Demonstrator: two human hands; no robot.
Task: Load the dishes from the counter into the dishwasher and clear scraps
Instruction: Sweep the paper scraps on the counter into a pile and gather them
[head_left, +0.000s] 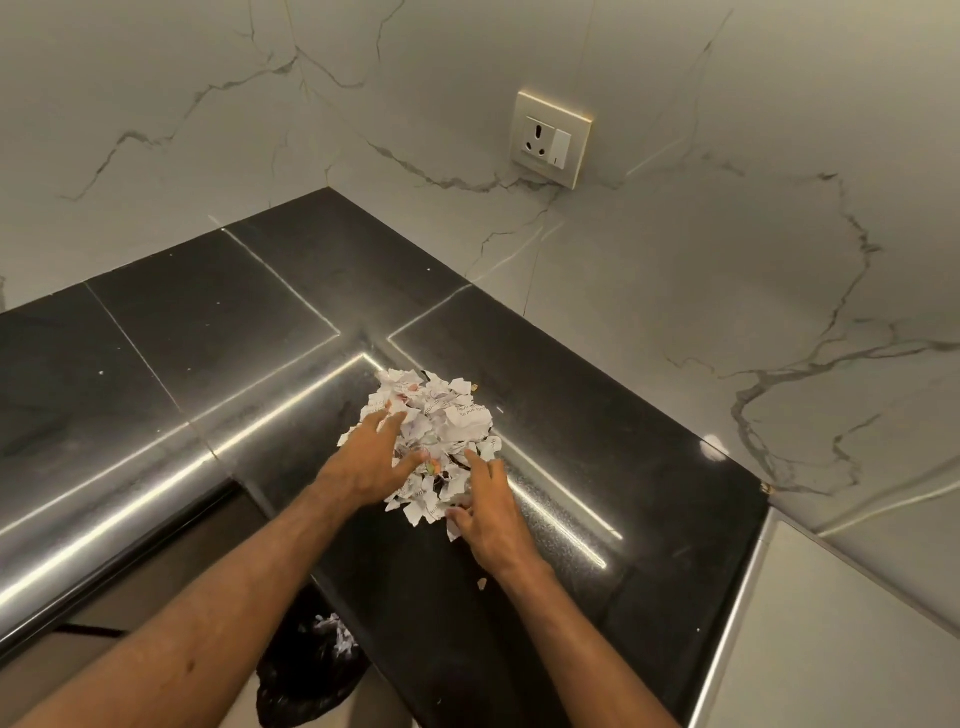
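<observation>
A heap of torn white paper scraps (441, 421) lies on the black stone counter (218, 322) near its inner corner. My left hand (371, 462) lies flat on the heap's left side, fingers spread and straight, pressing on the scraps. On the near right side of the heap, my right hand (485, 512) has its fingers bent against the scraps, with a few pieces under the fingertips. One loose scrap (482, 583) sits on the counter beside my right wrist.
A black bin bag (306, 670) with some paper scraps in it stands on the floor below the counter's edge. A wall socket with a switch (550, 139) sits on the marble wall behind. The counter's rounded front edge (104, 530) runs to the left.
</observation>
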